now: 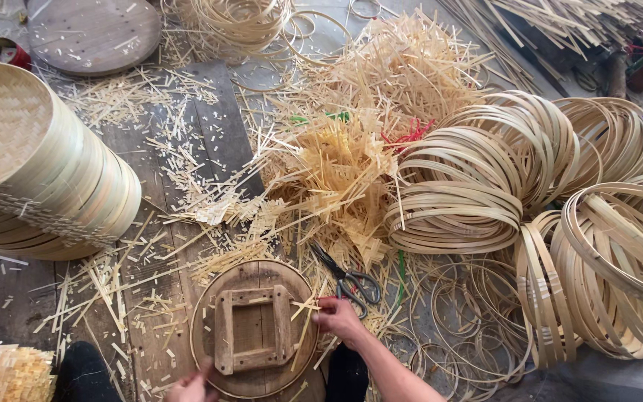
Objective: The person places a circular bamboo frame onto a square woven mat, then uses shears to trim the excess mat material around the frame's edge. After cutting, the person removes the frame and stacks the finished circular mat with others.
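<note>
A round wooden disc (210, 339) with a square wooden frame (252, 329) fixed on its upper face lies on the floor in front of me. My right hand (338, 319) grips the disc's right edge, fingers curled over the rim. My left hand (191, 385) holds the disc's lower left edge at the bottom of the view, partly cut off. A thin bamboo strip (305, 331) lies across the disc by my right hand. Grey-handled scissors (347, 278) lie on the floor just above my right hand.
A stack of woven bamboo steamer trays (39, 171) lies on its side at left. Bundles of bamboo hoops (485, 186) fill the right. A heap of bamboo offcuts (359, 134) covers the middle. Another round wooden board (92, 33) lies top left. My dark-clad knees (83, 372) flank the disc.
</note>
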